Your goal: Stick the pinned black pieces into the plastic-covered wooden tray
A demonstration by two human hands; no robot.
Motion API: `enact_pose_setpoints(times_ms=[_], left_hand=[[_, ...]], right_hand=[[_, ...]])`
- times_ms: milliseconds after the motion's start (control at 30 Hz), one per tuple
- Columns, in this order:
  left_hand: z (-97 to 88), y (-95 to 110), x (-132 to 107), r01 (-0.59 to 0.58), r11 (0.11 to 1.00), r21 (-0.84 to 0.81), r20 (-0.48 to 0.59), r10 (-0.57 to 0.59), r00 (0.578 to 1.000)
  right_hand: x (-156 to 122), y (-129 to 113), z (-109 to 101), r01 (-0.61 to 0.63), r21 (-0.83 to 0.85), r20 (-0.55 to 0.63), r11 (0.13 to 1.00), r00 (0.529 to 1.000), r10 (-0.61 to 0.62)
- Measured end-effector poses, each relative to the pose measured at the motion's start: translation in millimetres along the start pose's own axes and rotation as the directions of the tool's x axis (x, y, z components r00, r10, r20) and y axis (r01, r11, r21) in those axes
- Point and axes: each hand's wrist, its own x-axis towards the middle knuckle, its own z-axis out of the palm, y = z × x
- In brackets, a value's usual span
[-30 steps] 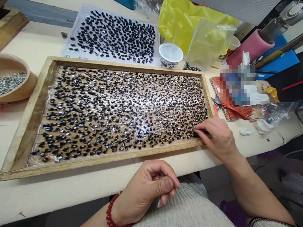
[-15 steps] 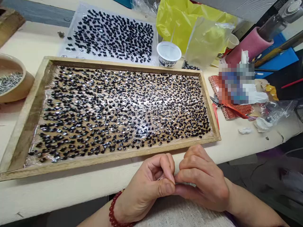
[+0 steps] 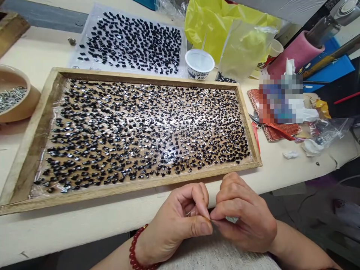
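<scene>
2 hands nr 1 tray.

Right fingers away from tray, now beside left fingers

The one view comes from a camera worn on the person's head, looking forward and steeply down over the worktop. It is near enough that the hands fill much of the lower centre of the frame, the forearms cut by the bottom edge. The tray slants across the middle, the left edge crops the bowl, and the yellow bag, farther off, reaches the upper edge
</scene>
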Motion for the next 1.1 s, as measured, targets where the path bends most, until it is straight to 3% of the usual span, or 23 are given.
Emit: enact_pose_setpoints(times_ms=[133, 233, 367, 500, 700, 867, 1000, 1100], left_hand=[[0.1, 3.3, -1.2, 0.065, 0.998, 0.010, 0.004, -0.065, 0.998], [1.8, 5.5, -1.2, 0.096, 0.995, -0.043, -0.006, -0.096, 0.995], [3.2, 4.9, 1.9, 0.154, 0.975, -0.162, 0.042, -0.149, 0.988], [2.8, 2.1, 4.1, 0.170, 0.961, -0.217, 0.028, -0.168, 0.985], [4.6, 2.9, 3.5, 0.177, 0.966, -0.187, 0.009, -0.178, 0.984], [3.7, 3.6, 2.5, 0.147, 0.977, -0.157, -0.068, -0.159, 0.985], [2.3, 1.9, 0.6, 0.154, 0.983, -0.105, -0.094, -0.164, 0.982], [3.1, 1.2, -0.4, 0.159, 0.985, -0.063, -0.118, -0.165, 0.979]], right_hand=[[3.8, 8.9, -16.9, -0.055, -0.136, -0.031, 0.989, 0.998, 0.051], [4.6, 21.3, -33.5, -0.121, -0.251, -0.104, 0.960, 0.990, 0.098], [1.2, 30.8, -43.7, -0.158, -0.295, -0.088, 0.942, 0.987, 0.138], [-3.0, 23.3, -38.1, -0.178, -0.222, -0.070, 0.959, 0.983, 0.167], [1.3, 3.5, -20.2, -0.059, -0.072, 0.168, 0.996, 0.983, 0.070], [3.7, 2.3, -10.1, -0.089, 0.038, 0.174, 0.995, 0.981, 0.081], [2.9, 4.0, -8.4, -0.118, 0.041, 0.117, 0.992, 0.987, 0.113], [2.3, 3.5, -9.1, -0.106, 0.057, 0.150, 0.993, 0.984, 0.097]])
